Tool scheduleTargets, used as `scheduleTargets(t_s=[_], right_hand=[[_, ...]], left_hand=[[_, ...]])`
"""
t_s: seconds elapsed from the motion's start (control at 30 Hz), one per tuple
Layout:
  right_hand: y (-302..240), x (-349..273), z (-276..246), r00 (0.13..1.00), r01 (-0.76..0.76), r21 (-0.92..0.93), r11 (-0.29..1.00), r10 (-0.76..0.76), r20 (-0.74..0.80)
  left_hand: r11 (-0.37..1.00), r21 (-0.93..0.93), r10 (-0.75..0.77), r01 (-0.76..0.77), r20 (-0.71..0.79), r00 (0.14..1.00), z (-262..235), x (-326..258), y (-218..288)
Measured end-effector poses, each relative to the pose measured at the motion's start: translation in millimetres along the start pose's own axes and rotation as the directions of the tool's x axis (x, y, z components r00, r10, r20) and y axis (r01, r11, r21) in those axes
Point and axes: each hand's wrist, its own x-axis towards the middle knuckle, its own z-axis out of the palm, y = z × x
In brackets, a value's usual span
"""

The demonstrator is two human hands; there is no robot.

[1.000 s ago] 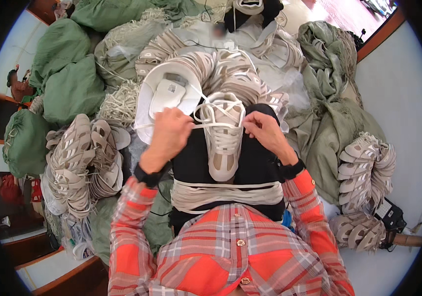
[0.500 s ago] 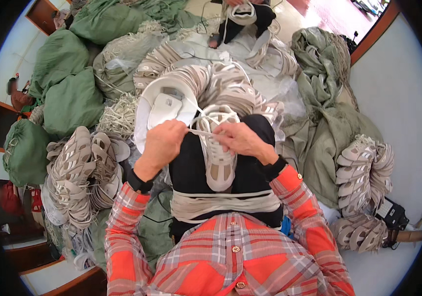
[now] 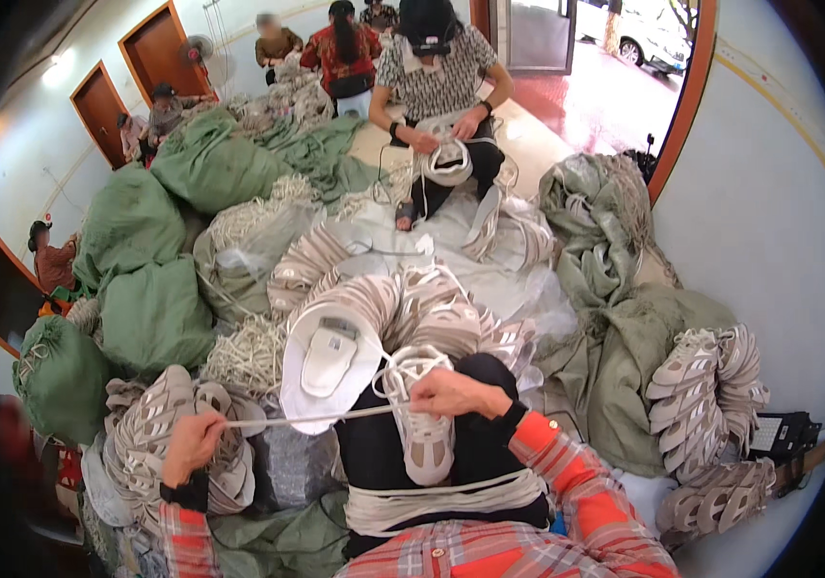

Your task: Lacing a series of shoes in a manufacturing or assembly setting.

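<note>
A beige and white sneaker (image 3: pixel 429 445) rests between my thighs, toe toward me. My left hand (image 3: pixel 193 446) is closed on the end of a white shoelace (image 3: pixel 311 419), held out to the left. The lace runs nearly straight and taut across to the sneaker's lacing. There my right hand (image 3: pixel 461 395) bends over the upper, its fingers closed on the shoe where the lace comes out; their tips are partly hidden. Several spare laces (image 3: pixel 441 503) lie across my thighs. Just beyond the left thigh sits a white, bowl-like piece (image 3: pixel 302 395) with a pale insole shape inside.
Rows of nested sneakers (image 3: pixel 432 299) curve beyond my knees; more stand at left (image 3: pixel 157 433) and right (image 3: pixel 706 395). Green sacks (image 3: pixel 157 313) and a lace heap (image 3: pixel 247 356) fill the left. A co-worker (image 3: pixel 446 87) sits ahead handling a shoe. A wall (image 3: pixel 769 193) borders the right.
My left hand has moved away to the left, drawing the lace out long. The right hand stays at the sneaker. The view has tilted up, showing more of the room.
</note>
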Motion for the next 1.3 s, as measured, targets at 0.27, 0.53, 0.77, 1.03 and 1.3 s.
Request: scheduleTargets(t_s=[0.27,0.53,0.77,1.03,1.3], right_hand=[[-47.1,1.8,52.7,0.961,0.276,-0.399,0.874,-0.254,0.106],[-52.9,0.0,171.0,0.872,0.419,-0.641,0.643,-0.482,0.087],[-24.0,-35.7,55.8,0.941,-0.158,-0.649,0.745,-0.086,-0.328],[3.9,-8.2,36.9,0.834,0.022,-0.78,0.626,-0.442,-0.331],[10.5,10.4,43.2,0.838,0.021,-0.758,0.652,-0.425,-0.343]], left_hand=[[0.828,0.55,0.231,0.112,-0.516,0.825,41.3,-1.4,-3.7],[0.407,-0.913,-0.199,-0.039,-0.13,0.971,116.8,70.9,137.7],[0.767,-0.64,0.006,-0.051,-0.071,0.997,205.7,87.6,126.6],[0.935,-0.2,0.244,-0.292,-0.234,0.941,210.4,97.7,138.2],[0.828,0.278,0.536,-0.487,-0.14,0.832,203.1,112.1,152.8]])
